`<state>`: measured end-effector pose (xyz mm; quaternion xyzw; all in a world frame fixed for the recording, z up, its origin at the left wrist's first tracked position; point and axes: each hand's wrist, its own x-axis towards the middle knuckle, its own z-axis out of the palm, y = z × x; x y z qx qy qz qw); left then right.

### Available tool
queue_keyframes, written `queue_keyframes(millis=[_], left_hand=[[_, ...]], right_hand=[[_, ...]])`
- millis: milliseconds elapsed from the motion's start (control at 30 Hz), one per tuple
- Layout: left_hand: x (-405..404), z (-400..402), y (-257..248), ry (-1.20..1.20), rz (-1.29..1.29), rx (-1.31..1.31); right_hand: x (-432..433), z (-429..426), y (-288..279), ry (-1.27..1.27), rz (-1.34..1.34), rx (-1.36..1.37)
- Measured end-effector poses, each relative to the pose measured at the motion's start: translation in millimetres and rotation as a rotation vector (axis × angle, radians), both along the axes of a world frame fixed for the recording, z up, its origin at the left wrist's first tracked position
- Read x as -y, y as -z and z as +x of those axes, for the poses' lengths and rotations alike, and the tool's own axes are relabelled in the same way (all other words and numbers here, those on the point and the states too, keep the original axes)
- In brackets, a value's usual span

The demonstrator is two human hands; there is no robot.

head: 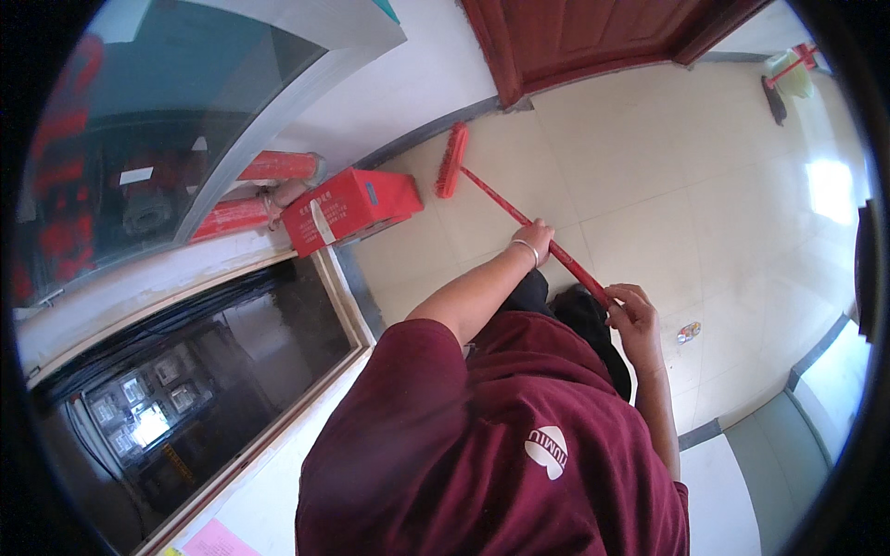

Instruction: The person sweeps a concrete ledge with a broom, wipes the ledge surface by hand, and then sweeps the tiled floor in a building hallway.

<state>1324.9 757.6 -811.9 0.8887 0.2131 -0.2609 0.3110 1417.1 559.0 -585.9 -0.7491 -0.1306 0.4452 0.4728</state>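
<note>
A broom with a red handle point(574, 267) and a red bristled head point(452, 160) slants across the view, its head down on the tiled floor beside the wall edge. Around the middle of the handle is my left hand point(534, 240), with a pale bangle on its wrist. My right hand point(631, 309) grips the handle's upper end, nearer my body. The broom head lies close to a red metal box point(354, 205) but apart from it.
Red pipes point(281, 165) run behind the box at the left. A framed glass panel point(195, 375) shows dark cabling. Ahead is a brown-red door point(584, 35). A pale bin point(794, 76) and a dark brush head point(773, 101) are at the far right. A colourful floor sticker point(688, 333) lies right of my hand.
</note>
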Motion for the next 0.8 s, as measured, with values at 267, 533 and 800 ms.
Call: queue_keyframes(millis=[267, 533, 800], left_hand=[[-29, 56, 17, 0.042, 0.018, 0.018], [26, 189, 19, 0.179, 0.032, -0.007], [160, 333, -38, 0.250, -0.080, 0.222]], right_hand=[[-15, 37, 39, 0.125, 0.364, -0.213], [39, 134, 42, 0.272, 0.229, -0.033], [173, 252, -3, 0.292, 0.221, 0.246]])
